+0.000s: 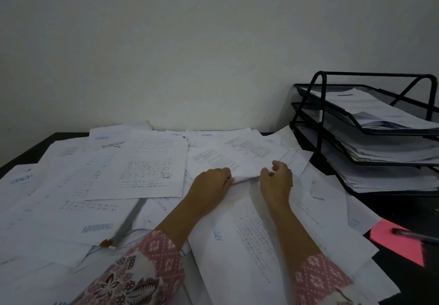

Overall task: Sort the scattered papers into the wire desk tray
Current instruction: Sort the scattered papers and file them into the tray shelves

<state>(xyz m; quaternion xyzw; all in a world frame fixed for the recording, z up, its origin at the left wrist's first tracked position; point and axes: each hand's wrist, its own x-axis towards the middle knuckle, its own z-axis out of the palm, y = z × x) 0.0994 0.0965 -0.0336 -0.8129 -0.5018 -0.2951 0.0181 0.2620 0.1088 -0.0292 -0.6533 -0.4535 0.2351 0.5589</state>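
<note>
We've got both hands pinching one printed sheet (240, 162), left hand (212, 183) and right hand (276, 178) curled on its near edge, three-tier wire desk tray (320, 114) off right of our fingers, papers scattered all around.

Pink sleeves (152, 264), white floral lattice print; dark batik flowers on left.

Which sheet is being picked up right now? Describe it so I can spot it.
Start at the black wire desk tray on the right, then look left to the two hands. The left hand and right hand pinch the near edge of one printed sheet; unlike its flat neighbours, its edge is lifted and bunched.
</note>
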